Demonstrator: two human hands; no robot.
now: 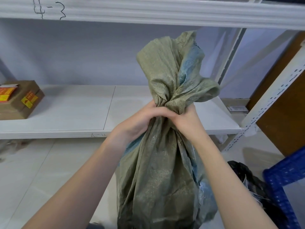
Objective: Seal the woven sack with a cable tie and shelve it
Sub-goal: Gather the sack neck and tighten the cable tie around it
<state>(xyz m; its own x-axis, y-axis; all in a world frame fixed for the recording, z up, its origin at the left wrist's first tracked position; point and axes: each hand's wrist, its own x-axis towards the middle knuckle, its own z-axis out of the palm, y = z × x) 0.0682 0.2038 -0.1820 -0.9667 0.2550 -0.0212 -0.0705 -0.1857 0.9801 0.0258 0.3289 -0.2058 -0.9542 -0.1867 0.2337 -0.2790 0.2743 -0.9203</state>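
- The sack [158, 171], olive green with a blue lining, stands upright on the floor [41, 171] in front of the white shelf [74, 113].
- The left hand [142, 119] and right hand [184, 119] both grip the sack's bunched neck, touching each other; its loose mouth flares above them.
- A cardboard box [18, 100] with yellow stickers sits at the shelf's left end.
- A blue rack [283, 176] stands at the right, a black bag [247, 176] beside it.
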